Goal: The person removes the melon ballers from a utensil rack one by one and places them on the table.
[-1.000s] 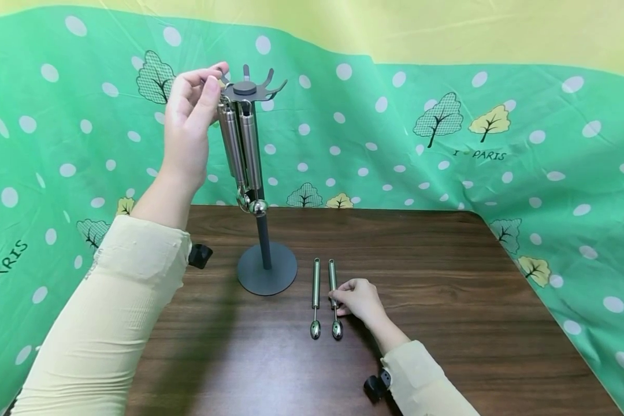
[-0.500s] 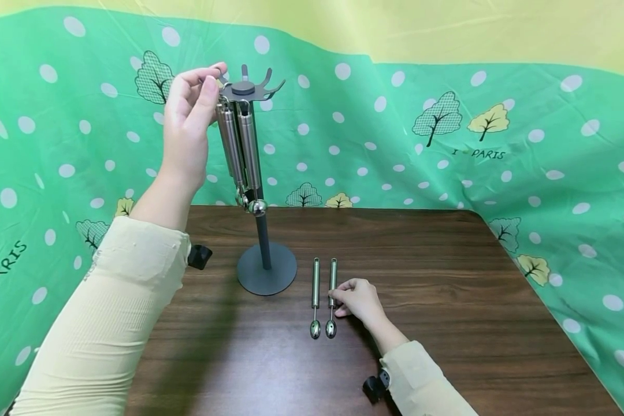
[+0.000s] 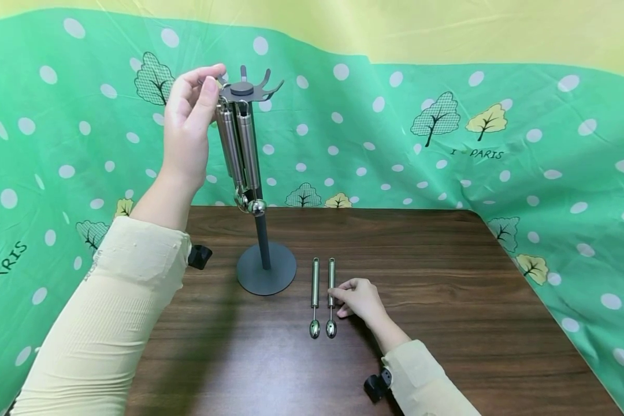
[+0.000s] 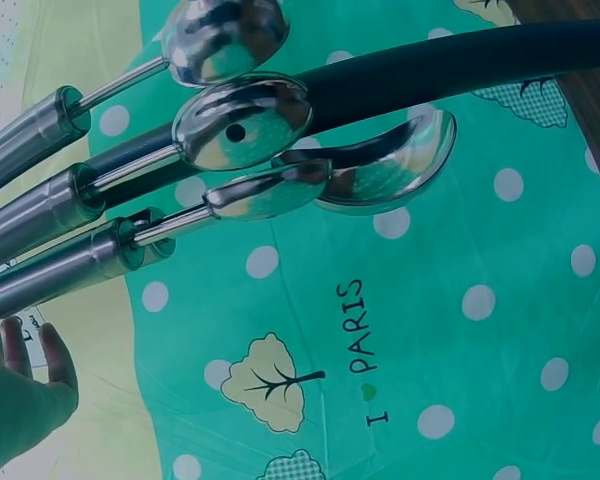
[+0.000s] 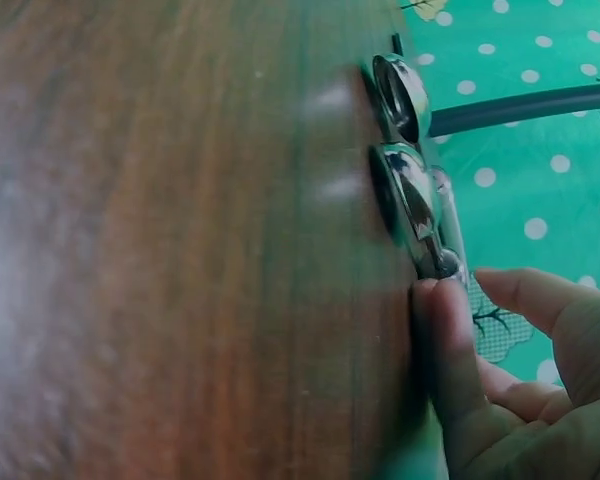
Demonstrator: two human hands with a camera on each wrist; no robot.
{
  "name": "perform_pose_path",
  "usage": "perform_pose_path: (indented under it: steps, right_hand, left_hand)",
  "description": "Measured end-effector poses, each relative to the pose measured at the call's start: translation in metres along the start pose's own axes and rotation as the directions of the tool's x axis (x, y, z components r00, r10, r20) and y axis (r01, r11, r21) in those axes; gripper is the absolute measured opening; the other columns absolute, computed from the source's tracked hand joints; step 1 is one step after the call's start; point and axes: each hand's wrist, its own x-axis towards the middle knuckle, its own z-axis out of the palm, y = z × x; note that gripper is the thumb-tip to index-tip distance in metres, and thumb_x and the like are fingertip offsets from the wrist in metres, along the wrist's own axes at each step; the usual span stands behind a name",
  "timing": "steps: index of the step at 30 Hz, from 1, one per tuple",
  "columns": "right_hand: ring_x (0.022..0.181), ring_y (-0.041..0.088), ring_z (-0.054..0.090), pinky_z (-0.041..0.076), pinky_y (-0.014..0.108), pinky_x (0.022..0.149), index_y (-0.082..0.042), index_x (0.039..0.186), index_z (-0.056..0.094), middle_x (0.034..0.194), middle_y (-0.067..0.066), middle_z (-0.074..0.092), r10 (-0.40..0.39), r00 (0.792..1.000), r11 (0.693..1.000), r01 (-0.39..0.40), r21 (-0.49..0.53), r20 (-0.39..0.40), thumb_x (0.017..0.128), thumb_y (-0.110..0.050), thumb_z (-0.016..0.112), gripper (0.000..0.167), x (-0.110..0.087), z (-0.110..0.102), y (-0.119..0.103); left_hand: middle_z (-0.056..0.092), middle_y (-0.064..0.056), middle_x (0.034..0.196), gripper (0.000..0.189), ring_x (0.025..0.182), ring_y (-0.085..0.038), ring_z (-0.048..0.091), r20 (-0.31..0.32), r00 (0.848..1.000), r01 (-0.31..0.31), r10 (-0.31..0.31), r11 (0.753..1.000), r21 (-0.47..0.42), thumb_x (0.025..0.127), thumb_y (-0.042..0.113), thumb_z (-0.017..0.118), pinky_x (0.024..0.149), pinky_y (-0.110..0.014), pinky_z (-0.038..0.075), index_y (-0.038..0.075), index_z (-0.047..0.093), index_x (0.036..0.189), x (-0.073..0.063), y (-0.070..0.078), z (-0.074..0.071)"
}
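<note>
A dark grey utensil stand with upturned hooks rises on a round base. Several steel melon ballers hang from its left side, bowls downward; one bowl shows a small hole in the left wrist view. At the top left hook, my left hand grips the stand's rim with thumb and fingers; whether a baller's loop is also between them I cannot tell. On the table lie two more ballers side by side, a left one and a right one. My right hand pinches the right one's handle.
The dark wooden table stretches to both sides of the stand's base. Green spotted cloth with printed trees hangs behind and along the sides. Black wrist cameras sit at the cuffs.
The right-hand baller's bowl has shifted slightly left, so that it now lies parallel to the other. My left hand keeps its place at the stand's top.
</note>
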Motion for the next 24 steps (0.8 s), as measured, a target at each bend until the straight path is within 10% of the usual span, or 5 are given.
perform_pose_path:
  steps: [11, 24]
  right_hand:
    - [0.066, 0.026, 0.071, 0.05, 0.025, 0.062, -0.002, 0.106, 0.072, 0.082, 0.012, 0.074, -0.171, 0.978, 0.976, 0.153, -0.152, -0.116, 0.085, -0.031, 0.075, 0.036, -0.003, -0.012, -0.029]
    - [0.069, 0.014, 0.07, 0.057, 0.023, 0.067, -0.002, 0.104, 0.074, 0.087, 0.011, 0.075, -0.353, 0.924, 0.933, 0.359, 0.015, -0.148, 0.086, -0.025, 0.076, 0.029, -0.012, -0.008, -0.076]
  left_hand:
    - [0.058, -0.004, 0.119, 0.024, 0.108, -0.013, 0.05, 0.006, 1.0, -0.011, 0.01, 0.999, 0.043, 0.101, 0.019, 0.048, 0.096, -0.021, 0.039, 0.013, 0.063, 0.119, 0.001, 0.002, -0.003]
    - [0.057, 0.004, 0.107, 0.028, 0.1, -0.012, 0.048, 0.002, 1.0, -0.026, 0.026, 0.992, 0.121, 0.099, 0.019, 0.052, 0.089, -0.024, 0.038, 0.007, 0.064, 0.121, -0.001, 0.002, -0.004]
